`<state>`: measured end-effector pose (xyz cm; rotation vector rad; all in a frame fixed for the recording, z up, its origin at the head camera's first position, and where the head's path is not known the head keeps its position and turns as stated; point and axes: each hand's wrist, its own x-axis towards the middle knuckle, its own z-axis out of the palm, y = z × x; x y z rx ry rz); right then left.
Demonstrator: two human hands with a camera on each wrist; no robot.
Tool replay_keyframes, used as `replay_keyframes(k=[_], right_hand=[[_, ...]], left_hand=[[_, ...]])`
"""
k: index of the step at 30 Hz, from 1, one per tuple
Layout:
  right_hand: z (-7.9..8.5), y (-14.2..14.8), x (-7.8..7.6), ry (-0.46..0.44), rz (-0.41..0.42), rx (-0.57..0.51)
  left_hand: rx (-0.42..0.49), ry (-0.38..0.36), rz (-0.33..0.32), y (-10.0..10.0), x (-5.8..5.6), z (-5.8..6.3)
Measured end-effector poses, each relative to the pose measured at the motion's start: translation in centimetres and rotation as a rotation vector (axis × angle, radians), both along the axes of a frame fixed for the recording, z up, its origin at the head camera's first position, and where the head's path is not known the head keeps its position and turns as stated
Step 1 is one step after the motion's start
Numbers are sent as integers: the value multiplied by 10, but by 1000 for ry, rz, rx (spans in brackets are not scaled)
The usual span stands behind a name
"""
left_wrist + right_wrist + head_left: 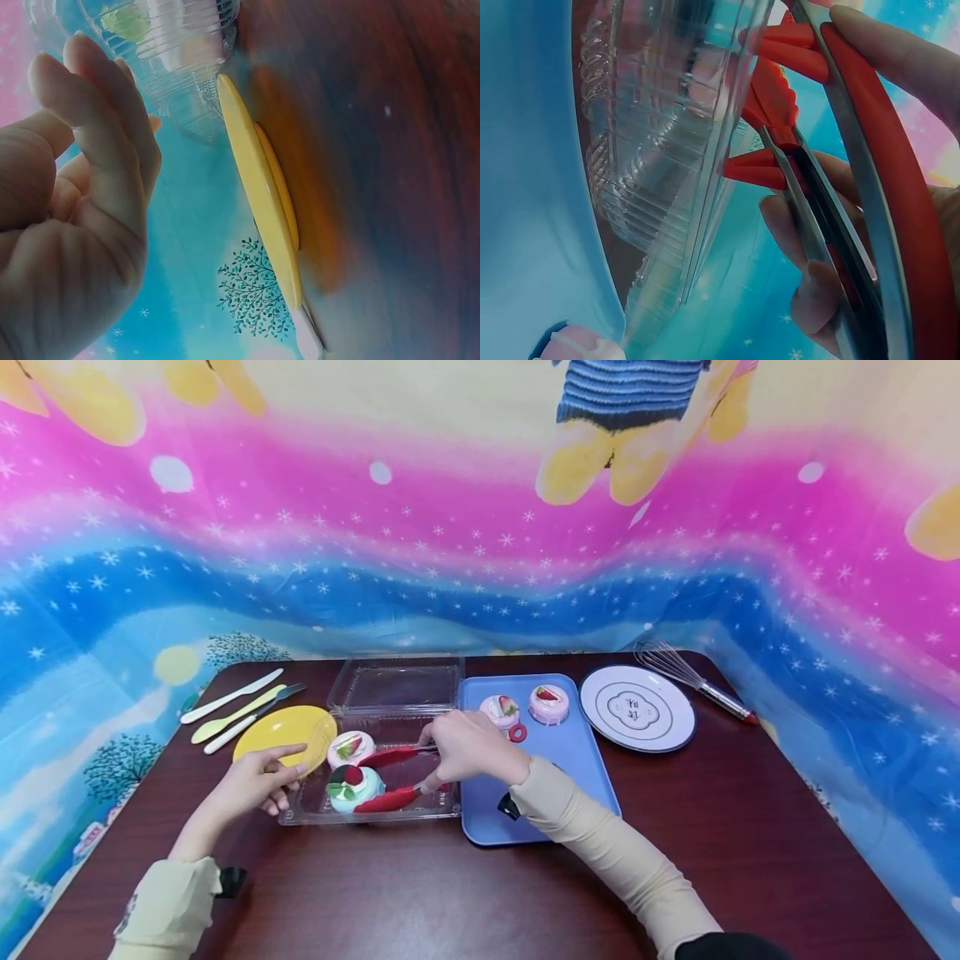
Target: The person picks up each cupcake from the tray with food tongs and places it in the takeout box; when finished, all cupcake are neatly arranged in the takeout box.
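Observation:
My right hand (468,745) grips a pair of red-tipped metal tongs (892,165), thumb on one arm and fingers on the other. In the head view, the spread tongs' red heads reach into a clear plastic container (442,815). One head lies against the near side of a mint-green toy cake (356,793); the other is beside a pinkish-white toy cake (349,747) with a strawberry slice. Both cakes sit at the container's left end. My left hand (255,785) is by the container's left edge, fingers loosely bent, holding nothing; whether it touches the edge I cannot tell.
The container's lid (397,681) lies folded back. To the right, a blue tray (487,818) bears two pink toy cakes (548,703). A white plate (633,708) and whisk (693,681) lie farther right. At left are a yellow plate (273,733), knife (232,695), spoon (236,716) and fork (255,717).

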<state>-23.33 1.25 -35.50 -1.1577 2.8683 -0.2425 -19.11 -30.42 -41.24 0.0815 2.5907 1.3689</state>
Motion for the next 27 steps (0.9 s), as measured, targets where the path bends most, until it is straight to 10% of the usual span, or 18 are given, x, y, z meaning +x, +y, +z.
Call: replay_keyframes(k=[27], right_hand=[[-3,4,-5,-28,15,-5]], left_hand=[[30,-6,-2,-1,1,-2]])
